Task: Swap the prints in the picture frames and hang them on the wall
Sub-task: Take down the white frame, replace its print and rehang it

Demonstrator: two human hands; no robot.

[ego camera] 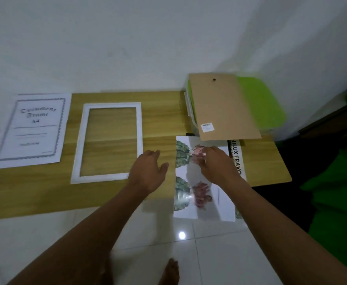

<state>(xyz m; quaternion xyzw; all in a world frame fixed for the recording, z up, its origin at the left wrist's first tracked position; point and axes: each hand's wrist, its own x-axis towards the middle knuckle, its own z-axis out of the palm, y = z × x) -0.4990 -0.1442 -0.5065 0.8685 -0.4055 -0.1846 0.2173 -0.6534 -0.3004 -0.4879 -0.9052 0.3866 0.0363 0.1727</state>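
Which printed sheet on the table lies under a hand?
The plant print at the right, under the right hand; the Document Frame A4 sheet lies untouched at the far left.

White frame (78,144) on table (35,192), right hand (215,163) atop plant print (201,196)

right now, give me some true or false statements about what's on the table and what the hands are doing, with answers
1. The white frame lies flat on the table with no print in it. True.
2. The brown backing board is fitted into the frame. False: it rests on the green-lidded box at the right.
3. The right hand touches the flower print. True.
4. The left hand grips the certificate sheet. False: it is open between the frame and the flower print and holds nothing. The sheet lies at the far left.
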